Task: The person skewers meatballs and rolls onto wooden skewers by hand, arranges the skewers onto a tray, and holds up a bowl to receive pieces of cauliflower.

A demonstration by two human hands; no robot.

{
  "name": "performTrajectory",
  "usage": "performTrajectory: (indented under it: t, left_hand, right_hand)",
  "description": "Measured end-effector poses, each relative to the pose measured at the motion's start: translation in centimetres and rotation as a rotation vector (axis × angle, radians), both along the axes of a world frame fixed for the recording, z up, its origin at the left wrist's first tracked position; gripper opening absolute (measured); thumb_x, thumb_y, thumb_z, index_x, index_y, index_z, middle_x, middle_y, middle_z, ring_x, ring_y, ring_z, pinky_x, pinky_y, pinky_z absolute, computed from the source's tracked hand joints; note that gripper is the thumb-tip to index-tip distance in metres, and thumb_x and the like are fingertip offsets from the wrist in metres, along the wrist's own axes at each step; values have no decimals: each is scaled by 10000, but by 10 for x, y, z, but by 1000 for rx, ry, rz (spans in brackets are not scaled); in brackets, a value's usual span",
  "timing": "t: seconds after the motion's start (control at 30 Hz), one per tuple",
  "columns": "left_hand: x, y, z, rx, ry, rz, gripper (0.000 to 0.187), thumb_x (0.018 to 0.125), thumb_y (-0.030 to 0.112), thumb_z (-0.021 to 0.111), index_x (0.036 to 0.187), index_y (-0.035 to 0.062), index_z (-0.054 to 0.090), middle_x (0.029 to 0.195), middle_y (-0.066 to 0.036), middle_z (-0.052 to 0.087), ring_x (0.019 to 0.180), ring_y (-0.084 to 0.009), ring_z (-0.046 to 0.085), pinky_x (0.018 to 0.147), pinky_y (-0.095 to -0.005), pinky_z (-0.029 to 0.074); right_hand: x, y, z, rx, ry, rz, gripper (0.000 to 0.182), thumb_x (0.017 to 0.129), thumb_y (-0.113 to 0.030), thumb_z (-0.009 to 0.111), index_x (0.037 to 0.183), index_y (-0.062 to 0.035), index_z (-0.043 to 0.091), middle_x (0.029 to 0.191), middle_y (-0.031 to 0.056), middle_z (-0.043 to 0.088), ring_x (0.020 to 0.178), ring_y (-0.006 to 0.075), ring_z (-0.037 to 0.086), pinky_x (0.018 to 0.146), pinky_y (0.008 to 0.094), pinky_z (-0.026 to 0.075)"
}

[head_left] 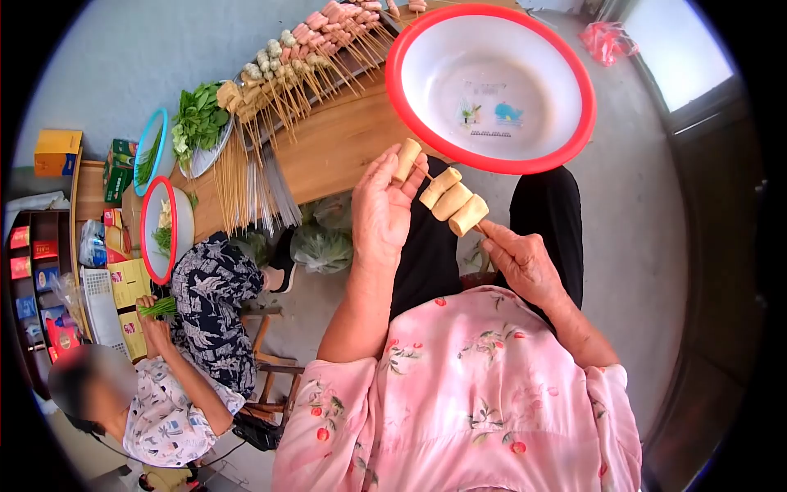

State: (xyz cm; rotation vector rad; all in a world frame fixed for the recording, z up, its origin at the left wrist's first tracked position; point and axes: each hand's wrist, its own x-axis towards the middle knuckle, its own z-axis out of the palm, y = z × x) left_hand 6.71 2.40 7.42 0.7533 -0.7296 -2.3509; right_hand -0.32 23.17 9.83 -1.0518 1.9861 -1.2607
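My left hand (pixel 381 209) pinches a short pale yellow food roll (pixel 407 160) between thumb and fingers. In my right hand (pixel 525 261) is the lower end of a thin skewer (pixel 480 228), its fist closed around it. Three similar rolls (pixel 449 201) are threaded side by side on that skewer. Its tip reaches up to the roll in my left hand; how far it enters is hidden by the fingers. Both hands are over my lap, just below a large white basin (pixel 396 90) with a red rim.
A wooden table (pixel 336 156) carries loose sticks (pixel 234 184), many loaded skewers (pixel 316 49) and leafy greens (pixel 199 119). At the left, a seated person (pixel 176 394) holds green stalks (pixel 160 307) beside a red-rimmed bowl (pixel 148 246). Plastic bags of greens (pixel 322 248) lie under the table.
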Motion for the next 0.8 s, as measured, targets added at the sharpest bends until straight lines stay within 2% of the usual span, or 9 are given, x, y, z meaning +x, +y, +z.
performTrajectory:
  t: [0.23, 0.3, 0.43, 0.5, 0.63, 0.8]
  left_hand:
    - [-1, -1, 2, -9, -37, -8, 265, 901, 49, 504, 1127, -88, 489, 1080, -181, 569, 990, -298, 590, 885, -375, 507]
    - [-1, -3, 1, -30, -54, -1, 258, 897, 44, 507, 1118, -89, 496, 1074, -183, 574, 980, -302, 596, 874, -375, 512]
    - [0, -5, 5, -37, -58, -21, 256, 893, 43, 514, 1113, -89, 501, 1072, -181, 576, 972, -303, 601, 865, -375, 516]
    - [0, -5, 6, -63, -63, -39, 258, 883, 33, 525, 1112, -83, 502, 1060, -185, 581, 960, -298, 608, 854, -376, 519]
    - [-2, -2, 13, -144, -118, 3, 276, 868, 23, 545, 1122, -74, 497, 1048, -191, 584, 955, -292, 610, 847, -374, 521]
    - [-3, -2, 17, -310, -159, -45, 432, 834, -3, 585, 1220, -72, 403, 1063, -196, 570, 935, -277, 616, 825, -365, 526]
  right_hand:
    - [-1, -1, -7, -34, 0, -9, 289, 870, -32, 535, 1156, 0, 561, 783, 247, 576, 653, 384, 585, 585, 313, 478]
    - [0, -1, -7, -56, 40, -24, 251, 862, -34, 560, 1105, 23, 584, 777, 215, 594, 564, 308, 572, 552, 281, 454]
    - [-2, 0, -7, -45, 16, -20, 251, 860, -32, 557, 1104, 24, 584, 785, 221, 591, 572, 316, 576, 557, 284, 457]
    - [-3, 0, -7, -2, 25, 7, 279, 867, -36, 540, 1142, -2, 574, 755, 239, 566, 598, 350, 588, 555, 322, 465]
    - [-3, -1, -5, -61, 32, -20, 245, 862, -35, 555, 1098, 24, 587, 748, 220, 577, 587, 322, 589, 561, 288, 461]
    - [-7, 1, 3, 59, 4, 12, 246, 865, -33, 547, 1102, 22, 584, 761, 221, 581, 598, 329, 591, 565, 291, 464]
